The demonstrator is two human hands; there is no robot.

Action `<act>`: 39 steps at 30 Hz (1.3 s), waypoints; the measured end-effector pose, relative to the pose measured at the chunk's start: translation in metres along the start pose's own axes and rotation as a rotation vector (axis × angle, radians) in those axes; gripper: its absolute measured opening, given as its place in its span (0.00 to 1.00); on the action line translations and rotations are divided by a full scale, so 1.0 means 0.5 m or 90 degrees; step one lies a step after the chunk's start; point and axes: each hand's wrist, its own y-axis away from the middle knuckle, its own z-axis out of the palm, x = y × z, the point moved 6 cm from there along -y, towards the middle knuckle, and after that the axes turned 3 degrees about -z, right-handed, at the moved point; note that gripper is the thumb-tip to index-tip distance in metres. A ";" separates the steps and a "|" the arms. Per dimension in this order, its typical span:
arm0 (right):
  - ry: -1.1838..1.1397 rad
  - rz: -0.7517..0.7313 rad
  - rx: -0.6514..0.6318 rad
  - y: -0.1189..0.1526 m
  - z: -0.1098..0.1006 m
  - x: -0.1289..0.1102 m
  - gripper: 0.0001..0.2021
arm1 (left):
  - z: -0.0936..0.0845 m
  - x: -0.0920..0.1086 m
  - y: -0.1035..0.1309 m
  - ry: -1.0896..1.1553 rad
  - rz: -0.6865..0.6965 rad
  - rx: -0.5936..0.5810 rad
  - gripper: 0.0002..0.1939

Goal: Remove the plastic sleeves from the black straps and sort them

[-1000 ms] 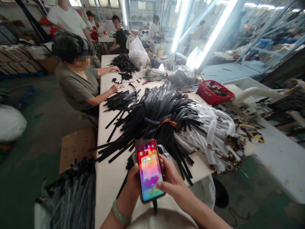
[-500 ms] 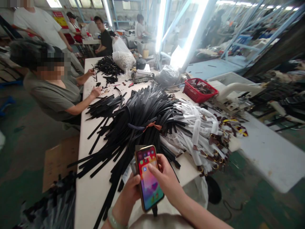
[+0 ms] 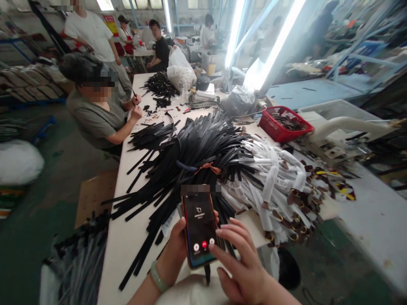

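A smartphone [image 3: 199, 222] in a gold-edged case is held upright near the table's front edge. Its dark screen shows a call display with a red button between two white ones. My left hand [image 3: 174, 245] wraps around the phone from the left, a pale bangle on the wrist; its fingertips show at the phone's right edge. My right hand [image 3: 243, 258] is spread, holding nothing, with a finger at the lower right of the screen; whether it touches the glass I cannot tell. Just beyond the phone lies a large tied bundle of black straps [image 3: 203, 144].
White-wrapped straps [image 3: 273, 169] with brown ends and rings spread to the right. A red basket [image 3: 282, 125] of brown pieces stands behind them, near a sewing machine [image 3: 340, 131]. At the left edge of the white table [image 3: 122, 237], a co-worker [image 3: 95, 110] handles small black parts.
The phone's colourful home screen has become a dark call screen. My right hand has drawn back from the phone's side and spread its fingers. The view has swung left.
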 end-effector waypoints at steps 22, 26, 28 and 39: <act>-0.341 0.544 -0.004 0.118 0.048 0.144 0.45 | -0.063 -0.106 -0.090 -0.120 -0.006 0.144 0.26; -0.256 0.657 0.048 0.191 0.057 0.208 0.43 | -0.110 -0.208 -0.132 -0.168 -0.121 0.211 0.29; -0.204 0.714 0.094 0.250 0.059 0.241 0.39 | -0.133 -0.266 -0.159 -0.183 -0.187 0.198 0.31; 0.167 0.852 0.109 0.494 0.068 0.402 0.35 | -0.237 -0.409 -0.272 -0.430 -0.304 0.175 0.39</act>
